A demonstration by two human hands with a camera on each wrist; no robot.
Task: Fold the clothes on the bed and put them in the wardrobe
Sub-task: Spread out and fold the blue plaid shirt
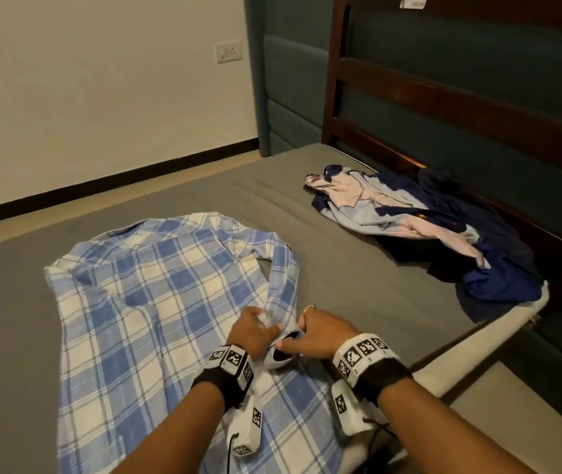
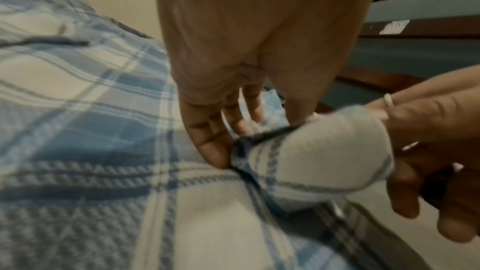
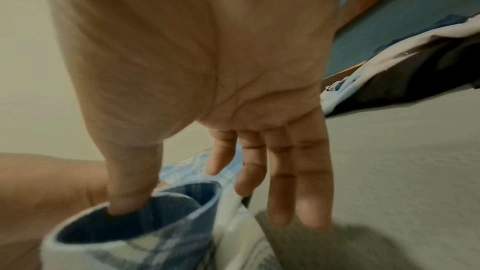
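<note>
home bedroom | bed w/ wood headboard | wall socket

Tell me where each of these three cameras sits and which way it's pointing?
Head: worn on the head, facing down at the plaid shirt on the bed; both forearms show.
Left wrist: looks along the left hand to the sleeve cuff.
Right wrist: looks along the right hand; its thumb hooks the cuff.
Shared: all three show the cuff.
</note>
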